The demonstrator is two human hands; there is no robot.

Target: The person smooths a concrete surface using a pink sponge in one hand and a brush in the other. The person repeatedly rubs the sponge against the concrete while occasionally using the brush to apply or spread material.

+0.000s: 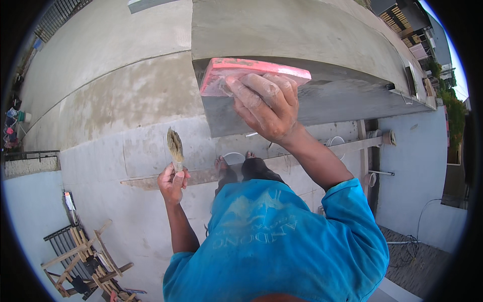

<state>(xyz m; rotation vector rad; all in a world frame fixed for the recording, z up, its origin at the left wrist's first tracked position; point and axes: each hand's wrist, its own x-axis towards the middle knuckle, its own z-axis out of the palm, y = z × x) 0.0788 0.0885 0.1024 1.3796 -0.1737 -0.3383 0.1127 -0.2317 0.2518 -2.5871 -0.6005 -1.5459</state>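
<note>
My right hand (266, 103) is closed on a pinkish-red plastering float (259, 68), its fingers coated in pale dust. The float lies along the lower front edge of a grey plastered concrete ledge (287, 32); the exact contact is hidden behind it. Below the ledge edge, its smooth darker underside (347, 95) stretches to the right. My left hand (172, 185) pinches the handle of a brush (175, 143), held upright with its worn, clumped bristles pointing up. The brush is apart from the wall (115, 98), which has damp-looking patches to the left.
My feet are on or beside a long wooden plank (201, 177). White buckets (233, 157) (336, 142) sit near it. Timber pieces and a wooden frame (75, 256) stand at lower left. Loose cables (413, 246) lie on the floor at right.
</note>
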